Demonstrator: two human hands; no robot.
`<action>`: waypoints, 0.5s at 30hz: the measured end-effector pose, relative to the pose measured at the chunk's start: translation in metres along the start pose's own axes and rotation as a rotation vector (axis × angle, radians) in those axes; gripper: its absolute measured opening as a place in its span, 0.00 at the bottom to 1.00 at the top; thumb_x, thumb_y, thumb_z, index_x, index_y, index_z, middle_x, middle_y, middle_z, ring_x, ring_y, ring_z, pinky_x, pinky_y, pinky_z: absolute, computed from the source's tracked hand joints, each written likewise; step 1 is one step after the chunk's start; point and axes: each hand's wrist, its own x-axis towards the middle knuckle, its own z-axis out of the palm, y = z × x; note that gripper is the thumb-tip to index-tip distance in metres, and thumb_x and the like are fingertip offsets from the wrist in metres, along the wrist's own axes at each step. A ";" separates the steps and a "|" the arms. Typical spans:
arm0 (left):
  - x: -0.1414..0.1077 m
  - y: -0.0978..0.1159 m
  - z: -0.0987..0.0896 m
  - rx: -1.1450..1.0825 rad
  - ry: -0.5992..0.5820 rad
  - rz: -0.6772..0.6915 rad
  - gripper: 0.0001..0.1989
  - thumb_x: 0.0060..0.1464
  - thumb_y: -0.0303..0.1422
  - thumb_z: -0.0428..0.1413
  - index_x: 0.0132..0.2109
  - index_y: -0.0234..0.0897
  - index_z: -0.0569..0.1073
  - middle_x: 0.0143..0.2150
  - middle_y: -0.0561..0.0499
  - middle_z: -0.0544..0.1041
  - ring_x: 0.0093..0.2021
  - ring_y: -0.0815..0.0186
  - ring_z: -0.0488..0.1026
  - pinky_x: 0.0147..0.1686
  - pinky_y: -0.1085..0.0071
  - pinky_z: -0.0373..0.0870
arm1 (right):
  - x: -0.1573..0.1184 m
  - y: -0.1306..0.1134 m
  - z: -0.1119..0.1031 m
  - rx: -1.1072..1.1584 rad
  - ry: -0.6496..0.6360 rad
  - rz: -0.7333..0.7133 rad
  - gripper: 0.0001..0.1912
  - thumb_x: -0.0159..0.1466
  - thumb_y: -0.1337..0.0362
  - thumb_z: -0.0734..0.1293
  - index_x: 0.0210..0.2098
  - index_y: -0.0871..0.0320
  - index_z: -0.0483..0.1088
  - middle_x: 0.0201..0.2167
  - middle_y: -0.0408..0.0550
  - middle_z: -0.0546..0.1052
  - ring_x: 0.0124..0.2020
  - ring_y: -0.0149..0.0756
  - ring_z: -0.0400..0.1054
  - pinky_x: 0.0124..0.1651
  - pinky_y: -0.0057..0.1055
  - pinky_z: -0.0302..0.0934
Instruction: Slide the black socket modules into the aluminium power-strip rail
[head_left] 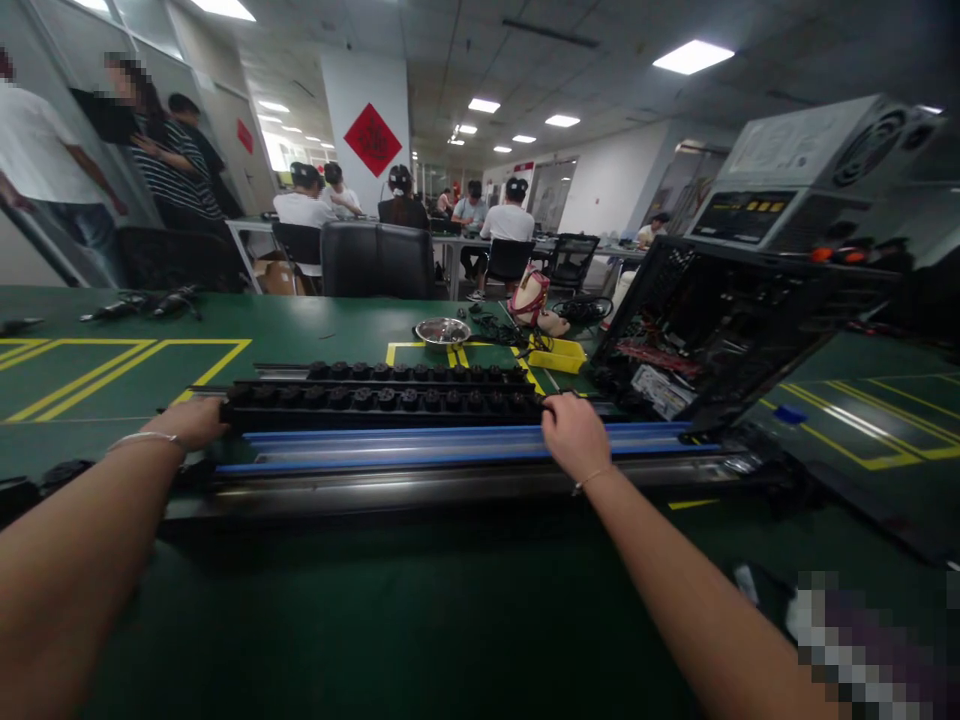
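Note:
My left hand [196,422] is closed around the left end of a long black bar with a row of round black knobs [386,400]. Toward the bar's other end, my right hand [576,432] grips it with curled fingers; the fingertips are partly hidden. A second knobbed bar [405,372] lies just behind it. In front are a long rail with blue edges [450,447] and a shiny metal strip [420,490], which belong to a long frame across the green table. My right forearm passes over this frame.
An open computer case [675,340] stands at the right with a power supply [802,170] on top. Behind the bars are a metal bowl [442,332], a yellow tray [557,355] and black cables [491,325]. Several people sit or stand farther back.

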 end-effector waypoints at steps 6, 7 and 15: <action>0.000 0.001 -0.007 0.107 -0.105 -0.016 0.19 0.44 0.35 0.51 0.44 0.33 0.72 0.45 0.39 0.75 0.41 0.56 0.72 0.40 0.65 0.67 | 0.052 0.082 0.013 -0.112 -0.314 0.197 0.17 0.60 0.60 0.61 0.47 0.56 0.63 0.41 0.53 0.73 0.44 0.41 0.67 0.44 0.35 0.56; 0.000 0.000 -0.007 0.119 -0.112 -0.017 0.19 0.45 0.35 0.51 0.44 0.33 0.72 0.45 0.39 0.75 0.42 0.56 0.72 0.40 0.65 0.66 | 0.055 0.087 0.015 -0.107 -0.328 0.199 0.19 0.59 0.59 0.62 0.48 0.57 0.62 0.40 0.53 0.74 0.43 0.41 0.68 0.43 0.34 0.57; -0.006 -0.012 0.001 0.160 -0.094 -0.010 0.18 0.48 0.37 0.47 0.43 0.34 0.71 0.44 0.39 0.75 0.40 0.57 0.72 0.38 0.67 0.66 | 0.061 0.110 0.027 -0.076 -0.404 0.247 0.27 0.60 0.50 0.59 0.50 0.65 0.62 0.42 0.61 0.73 0.45 0.45 0.68 0.44 0.35 0.59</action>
